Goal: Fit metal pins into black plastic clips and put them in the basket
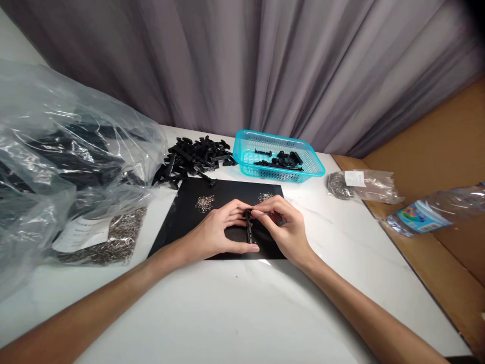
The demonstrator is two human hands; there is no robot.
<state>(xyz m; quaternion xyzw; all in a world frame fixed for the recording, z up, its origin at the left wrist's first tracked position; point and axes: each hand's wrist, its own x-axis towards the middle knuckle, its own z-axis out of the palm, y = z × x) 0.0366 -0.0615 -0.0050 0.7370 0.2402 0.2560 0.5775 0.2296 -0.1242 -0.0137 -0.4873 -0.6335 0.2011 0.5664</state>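
My left hand (pixel 222 227) is closed around a narrow black plastic part (pixel 249 227), thumb at its near end and fingers at its far end. The part stands lengthwise away from me over a black mat (pixel 231 189). At the part's far end, my right hand (pixel 284 222) pinches with thumb and forefinger. Something thin and greyish shows between its fingers, too small to name. Two little piles of small metal pieces lie on the mat, a left pile (pixel 205 203) and a right pile (pixel 264 197) partly behind my right hand.
A heap of black plastic parts (pixel 197 156) lies behind the mat, beside a turquoise basket (pixel 318 169) holding more. Large clear bags (pixel 76 146) and a bag of metal pieces (pixel 125 235) are at left. Another small bag (pixel 354 184) and a plastic bottle (pixel 424 215) lie at right.
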